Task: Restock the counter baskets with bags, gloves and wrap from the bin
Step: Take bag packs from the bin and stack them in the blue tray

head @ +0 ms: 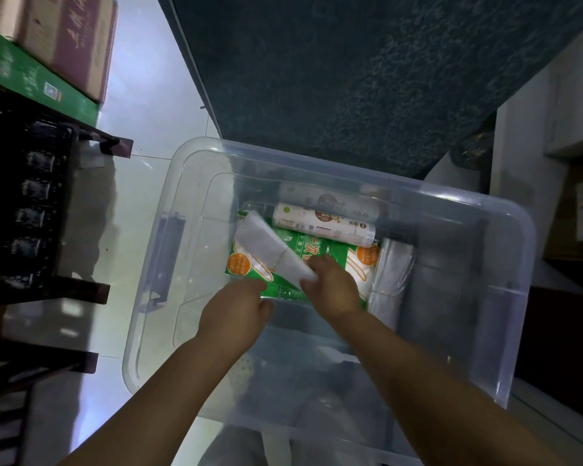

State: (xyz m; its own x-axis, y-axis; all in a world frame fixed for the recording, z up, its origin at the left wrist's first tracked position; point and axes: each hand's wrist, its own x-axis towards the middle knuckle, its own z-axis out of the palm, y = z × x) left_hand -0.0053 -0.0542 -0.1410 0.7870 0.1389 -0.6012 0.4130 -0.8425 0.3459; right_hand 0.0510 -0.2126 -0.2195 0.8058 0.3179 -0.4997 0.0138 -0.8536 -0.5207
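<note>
A clear plastic bin stands on the floor below me. Inside lie a green pack of gloves, a white labelled roll of wrap behind it, and a grey roll of bags at the right. Both arms reach into the bin. My right hand pinches the near end of a white folded bundle of bags that lies slantwise over the green pack. My left hand has its fingers at the near edge of the green pack, curled; its grip is hidden.
A dark teal mat covers the floor beyond the bin. Left of it is pale tile, then a dark wooden rack and stacked cardboard boxes. White cabinets and a box stand at the right.
</note>
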